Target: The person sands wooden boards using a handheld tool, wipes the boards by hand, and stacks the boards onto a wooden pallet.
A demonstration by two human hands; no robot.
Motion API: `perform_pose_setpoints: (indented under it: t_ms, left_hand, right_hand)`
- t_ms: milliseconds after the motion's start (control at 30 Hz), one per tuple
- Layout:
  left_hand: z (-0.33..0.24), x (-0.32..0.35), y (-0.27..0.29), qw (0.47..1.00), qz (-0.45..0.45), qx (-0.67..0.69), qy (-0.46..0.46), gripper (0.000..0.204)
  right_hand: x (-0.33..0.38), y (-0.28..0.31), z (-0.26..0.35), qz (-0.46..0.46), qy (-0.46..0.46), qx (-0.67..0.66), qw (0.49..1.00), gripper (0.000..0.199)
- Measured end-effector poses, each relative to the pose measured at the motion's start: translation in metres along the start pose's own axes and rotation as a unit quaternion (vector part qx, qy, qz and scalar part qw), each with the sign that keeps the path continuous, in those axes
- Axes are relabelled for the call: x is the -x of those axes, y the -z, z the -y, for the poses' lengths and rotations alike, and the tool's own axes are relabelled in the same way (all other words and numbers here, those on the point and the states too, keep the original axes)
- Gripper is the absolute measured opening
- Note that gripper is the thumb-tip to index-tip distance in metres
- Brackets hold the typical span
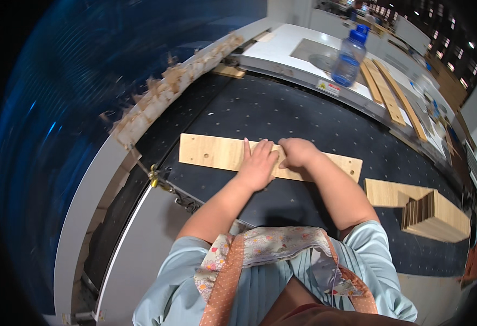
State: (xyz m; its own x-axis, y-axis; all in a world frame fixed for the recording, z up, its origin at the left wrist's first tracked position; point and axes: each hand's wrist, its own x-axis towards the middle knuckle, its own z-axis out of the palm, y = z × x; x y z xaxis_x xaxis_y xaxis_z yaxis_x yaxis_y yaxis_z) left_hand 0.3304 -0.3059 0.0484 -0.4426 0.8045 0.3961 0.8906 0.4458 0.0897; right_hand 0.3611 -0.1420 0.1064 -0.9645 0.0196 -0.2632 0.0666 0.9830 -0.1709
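Note:
A long pale wooden board (217, 153) with a few drilled holes near its ends lies flat on the black dotted table (249, 108). Near the middle of the board, my left hand (257, 164) rests on its face with the fingers stretched out. Right beside it, my right hand (299, 152) is closed, its fingers bent down against the board. Whatever the right fingers hold, if anything, is hidden beneath them.
To the right stand a stack of wooden boards (437, 217) and a single flat board (385, 193). Beyond the table, a blue water bottle (349, 57) and several long wooden strips (382, 89) sit on a white surface. A pale frame with ragged covering (165, 89) borders the left.

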Motion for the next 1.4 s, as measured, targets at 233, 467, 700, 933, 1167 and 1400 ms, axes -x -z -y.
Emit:
perform_pose_setpoints:
  t_ms: [233,467,700,933,1167,1400]
  left_hand:
    - [0.045,0.128,0.054,0.97,-0.194,0.062,0.13,0.048]
    - [0.119,0.234,0.051,0.865,-0.262,-0.044,0.426,0.053]
    - [0.157,0.21,0.039,0.922,-0.204,0.02,0.33,0.037]
    - [0.146,0.187,0.04,0.849,-0.258,0.381,0.261,0.033]
    - [0.001,0.155,0.068,0.917,0.307,0.2,0.159,0.029]
    - [0.001,0.187,0.08,0.903,0.195,-0.008,0.383,0.035]
  right_hand:
    - [-0.036,0.02,-0.047,-0.294,0.005,0.017,0.956,0.018]
    - [-0.069,-0.01,-0.067,-0.374,-0.054,0.07,0.923,0.017]
    - [-0.078,0.001,-0.064,-0.375,-0.092,0.07,0.92,0.014]
    - [-0.053,0.03,-0.061,-0.407,-0.09,0.054,0.907,0.013]
    - [-0.02,0.029,-0.071,-0.394,-0.046,0.027,0.918,0.014]
    - [-0.004,0.007,-0.088,-0.377,0.0,0.018,0.926,0.013]
